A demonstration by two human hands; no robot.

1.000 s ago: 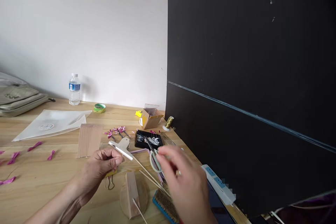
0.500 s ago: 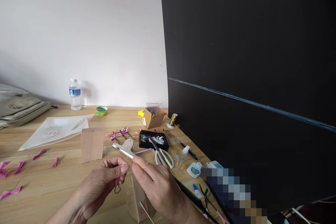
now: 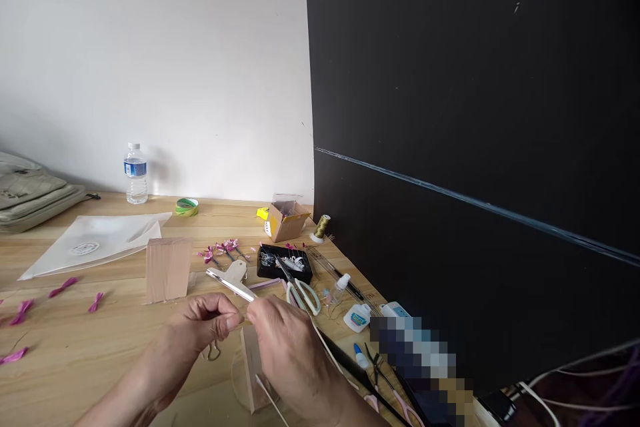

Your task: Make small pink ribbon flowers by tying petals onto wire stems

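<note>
My left hand (image 3: pixel 205 327) is closed in a pinch, thumb against fingertips. Whatever thin thing it may hold is too small to make out. Right beside it, my right hand (image 3: pixel 295 340) is closed too, its fingertips hidden behind the knuckles. A wide metal clip (image 3: pixel 233 283) shows just beyond both hands, its right end by my right knuckles; whether I touch it is unclear. Below my right hand a wooden block (image 3: pixel 253 373) stands, partly covered, with a thin pale stick (image 3: pixel 270 397) in front. A wire-handled binder clip (image 3: pixel 213 351) lies under my left hand.
Pink ribbon bows (image 3: pixel 63 287) lie left; pink flower sprigs (image 3: pixel 225 250) lie beyond the clip. Scissors (image 3: pixel 303 293) rest on a black tray (image 3: pixel 263 270). A glue bottle (image 3: pixel 357 318), a comb (image 3: pixel 345 353) and pliers (image 3: pixel 377 367) lie right, beside a black panel (image 3: pixel 450 113).
The view has shifted slightly, so the table things sit a little further left. Both hands stay close together in nearly the same pose. A pale strand now shows beside my right hand.
</note>
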